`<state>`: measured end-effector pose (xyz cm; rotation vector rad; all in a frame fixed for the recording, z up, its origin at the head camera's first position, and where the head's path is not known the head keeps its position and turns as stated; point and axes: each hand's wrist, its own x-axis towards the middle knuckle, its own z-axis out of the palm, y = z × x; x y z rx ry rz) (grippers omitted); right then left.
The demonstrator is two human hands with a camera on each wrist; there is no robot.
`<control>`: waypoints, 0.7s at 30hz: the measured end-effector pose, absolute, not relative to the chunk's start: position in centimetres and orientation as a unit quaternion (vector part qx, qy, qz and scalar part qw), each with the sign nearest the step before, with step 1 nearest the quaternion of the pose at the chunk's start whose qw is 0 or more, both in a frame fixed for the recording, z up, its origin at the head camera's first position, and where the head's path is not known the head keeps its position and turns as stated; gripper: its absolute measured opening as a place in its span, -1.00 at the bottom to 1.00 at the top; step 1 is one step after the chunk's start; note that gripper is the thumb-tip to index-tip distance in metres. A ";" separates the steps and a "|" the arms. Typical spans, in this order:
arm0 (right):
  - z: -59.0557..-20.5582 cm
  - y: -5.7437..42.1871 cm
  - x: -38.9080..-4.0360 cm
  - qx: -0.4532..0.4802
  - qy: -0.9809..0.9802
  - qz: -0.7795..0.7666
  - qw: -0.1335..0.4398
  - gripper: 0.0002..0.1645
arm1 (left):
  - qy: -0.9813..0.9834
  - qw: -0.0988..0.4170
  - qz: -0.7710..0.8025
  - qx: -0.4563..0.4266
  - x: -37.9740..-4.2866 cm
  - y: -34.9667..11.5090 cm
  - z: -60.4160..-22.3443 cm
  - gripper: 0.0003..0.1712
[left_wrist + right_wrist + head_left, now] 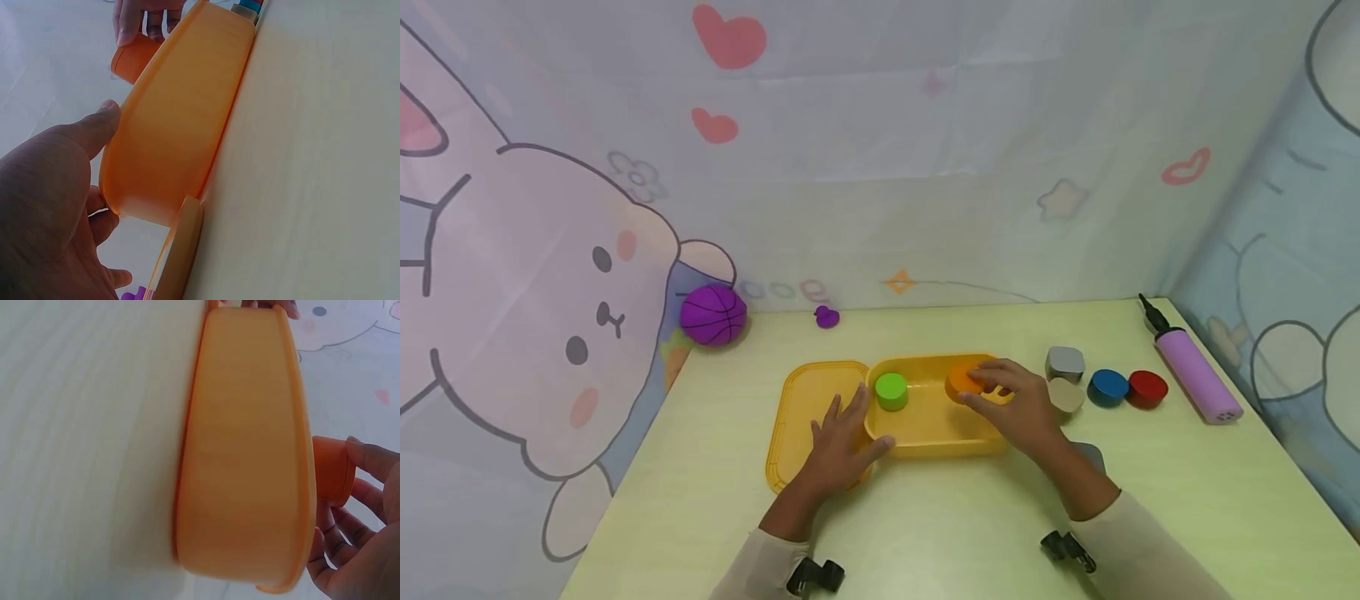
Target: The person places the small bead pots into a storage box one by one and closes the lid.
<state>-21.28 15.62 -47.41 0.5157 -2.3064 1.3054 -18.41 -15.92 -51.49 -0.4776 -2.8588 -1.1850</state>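
A yellow rectangular tub stands on the table with a green round block inside its left end. My right hand pinches an orange round block between thumb and fingers over the tub's right half. In the right wrist view the orange block shows above the tub's rim. My left hand lies along the tub's left end with fingers spread, its thumb at the rim in the left wrist view. Under that hand is a flat yellow lid, overlapped by the tub's left edge.
Right of the tub are a grey block, a beige block, a blue block and a red block. A purple pump lies farther right. At the back left sit a purple ball and a small purple duck.
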 end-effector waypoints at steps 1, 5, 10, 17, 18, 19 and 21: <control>-47.5 15.3 -21.3 0.187 -0.834 0.473 0.215 -0.60 | -0.911 0.005 -0.382 -0.154 -18.4 -15.9 -51.5 0.14; -47.6 14.2 -21.6 0.187 -0.839 0.474 0.192 -0.59 | -0.908 0.006 -0.389 -0.156 -18.4 -16.0 -51.5 0.14; -47.5 12.9 -22.1 0.179 -0.848 0.476 0.145 -0.61 | -0.911 0.007 -0.382 -0.153 -18.4 -15.8 -51.4 0.11; -47.5 11.4 -22.6 0.186 -0.850 0.479 0.113 -0.69 | -0.922 -0.019 -0.359 -0.141 -18.5 -15.8 -51.0 0.08; -47.5 11.1 -22.6 0.189 -0.851 0.478 0.110 -0.70 | -0.923 -0.018 -0.359 -0.141 -18.5 -15.8 -50.9 0.08; -47.5 10.8 -22.6 0.193 -0.853 0.474 0.105 -0.70 | -0.923 -0.018 -0.358 -0.141 -18.5 -15.8 -50.9 0.08; -47.6 10.4 -22.6 0.195 -0.859 0.463 0.094 -0.71 | -0.923 -0.019 -0.357 -0.141 -18.4 -15.7 -50.8 0.08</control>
